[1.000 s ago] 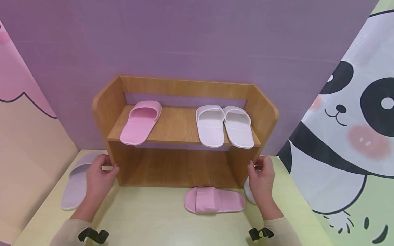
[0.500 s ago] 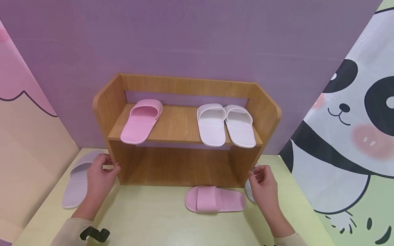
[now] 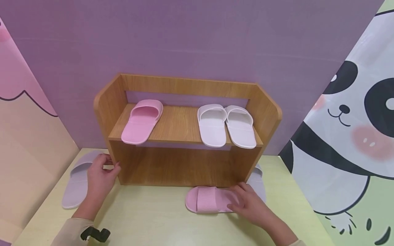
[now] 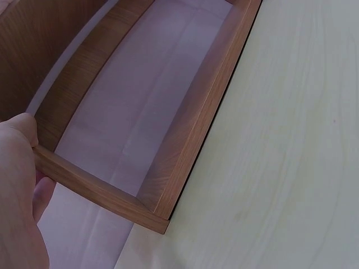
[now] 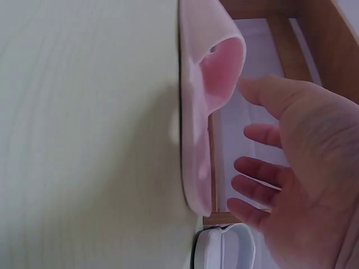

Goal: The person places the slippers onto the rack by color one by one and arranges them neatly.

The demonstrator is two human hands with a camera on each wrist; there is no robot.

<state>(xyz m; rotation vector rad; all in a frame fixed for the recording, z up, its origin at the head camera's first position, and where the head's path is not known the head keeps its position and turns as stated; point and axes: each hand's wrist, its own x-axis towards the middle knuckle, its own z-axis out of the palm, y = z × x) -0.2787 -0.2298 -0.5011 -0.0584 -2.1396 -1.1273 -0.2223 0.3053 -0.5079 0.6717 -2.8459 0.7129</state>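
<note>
At the left, my left hand (image 3: 101, 176) pinches the front edge of the side panel of a wooden shoe rack (image 3: 181, 167); the left wrist view shows thumb and fingers on either side of that panel (image 4: 92, 188). My right hand (image 3: 250, 205) hovers over the heel end of a pink slipper (image 3: 207, 200) lying sideways in front of the rack. In the right wrist view its fingers (image 5: 258, 171) are spread, apart from the slipper. One pink slipper (image 3: 140, 124) and two white slippers (image 3: 212, 128) stand on the upper shelf.
A pale lilac slipper (image 3: 77, 184) lies on the table (image 3: 147, 218) left of the rack, partly behind my left hand. Another pale slipper (image 3: 257, 182) lies at the right, partly hidden by the rack. A purple wall (image 3: 191, 41) stands behind.
My right hand has left the rack's right side panel and moved left and forward over the pink slipper on the table. My left hand has stayed on the left panel.
</note>
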